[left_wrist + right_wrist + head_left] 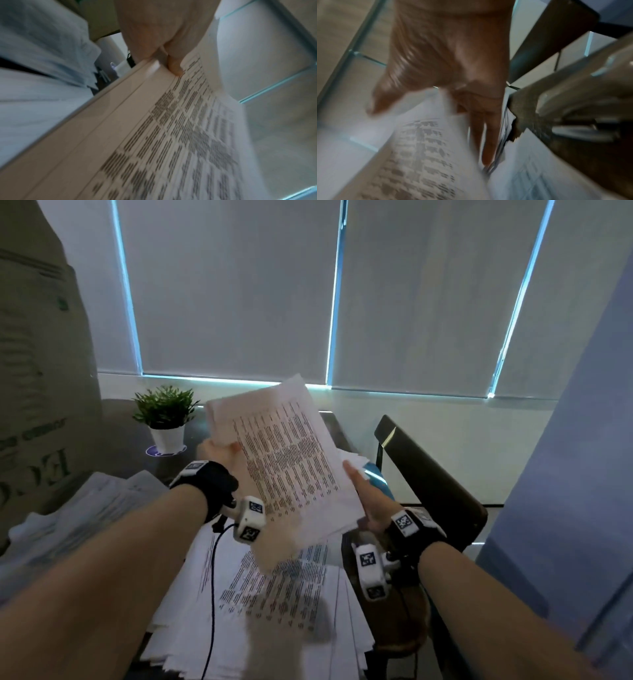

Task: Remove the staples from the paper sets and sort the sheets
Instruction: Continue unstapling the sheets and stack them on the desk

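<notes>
A stapled paper set (291, 460) printed with dense tables hangs tilted in the air over the table. My left hand (222, 448) grips its far left edge; in the left wrist view the thumb (174, 67) presses on the top sheet of the paper set (171, 135). My right hand (356, 479) holds the near right edge, thumb on top. In the blurred right wrist view the fingers (486, 142) run under the sheets (419, 155). No staple shows in any view.
A large loose pile of printed sheets (274, 604) lies below the hands, another pile (85, 508) at the left. A potted plant (166, 419) and a cardboard box (37, 371) stand behind. A dark chair (431, 474) is at the right.
</notes>
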Demonstrator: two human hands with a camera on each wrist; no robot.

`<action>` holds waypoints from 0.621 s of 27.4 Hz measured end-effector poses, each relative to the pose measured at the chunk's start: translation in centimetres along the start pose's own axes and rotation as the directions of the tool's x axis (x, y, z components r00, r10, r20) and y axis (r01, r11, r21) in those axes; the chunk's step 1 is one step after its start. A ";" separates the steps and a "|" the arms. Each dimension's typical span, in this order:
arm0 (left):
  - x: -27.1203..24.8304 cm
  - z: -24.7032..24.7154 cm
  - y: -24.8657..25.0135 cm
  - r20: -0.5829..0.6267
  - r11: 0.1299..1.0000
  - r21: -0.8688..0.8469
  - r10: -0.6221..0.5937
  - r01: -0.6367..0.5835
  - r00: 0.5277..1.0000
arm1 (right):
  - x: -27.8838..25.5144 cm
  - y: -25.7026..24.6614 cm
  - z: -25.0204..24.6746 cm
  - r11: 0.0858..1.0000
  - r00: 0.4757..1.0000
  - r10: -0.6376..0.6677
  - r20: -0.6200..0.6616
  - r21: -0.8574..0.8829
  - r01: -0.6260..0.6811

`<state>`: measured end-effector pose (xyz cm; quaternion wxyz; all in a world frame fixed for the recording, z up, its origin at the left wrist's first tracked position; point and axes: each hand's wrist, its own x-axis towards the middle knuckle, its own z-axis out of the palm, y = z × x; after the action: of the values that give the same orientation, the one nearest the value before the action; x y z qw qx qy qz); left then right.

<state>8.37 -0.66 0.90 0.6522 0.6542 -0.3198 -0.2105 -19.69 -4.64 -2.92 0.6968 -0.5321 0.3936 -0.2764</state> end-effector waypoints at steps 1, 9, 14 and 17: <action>0.4 0.3 -0.3 -0.046 0.999 0.048 -0.015 0.017 0.999 | 0.3 0.2 0.2 0.994 1.000 0.023 0.017 -0.104 -0.021; 5.3 4.1 -9.7 0.038 0.914 0.340 -0.250 0.223 0.968 | 8.1 0.5 -1.0 0.993 0.911 -0.076 -0.405 0.051 0.105; 0.1 4.5 -11.8 0.280 0.425 0.898 -0.343 -0.118 0.897 | 13.9 0.2 -0.1 0.930 0.928 0.021 -0.373 0.348 0.119; 0.2 4.8 -11.5 0.246 0.363 0.926 -0.365 -0.106 0.898 | 15.9 -0.2 0.7 0.840 0.952 0.031 -0.303 0.524 0.139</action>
<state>6.87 -4.87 -10.76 0.0708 0.8681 -0.4571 -0.1801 -10.52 -17.15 -6.72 0.7421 -0.2773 0.3855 -0.4730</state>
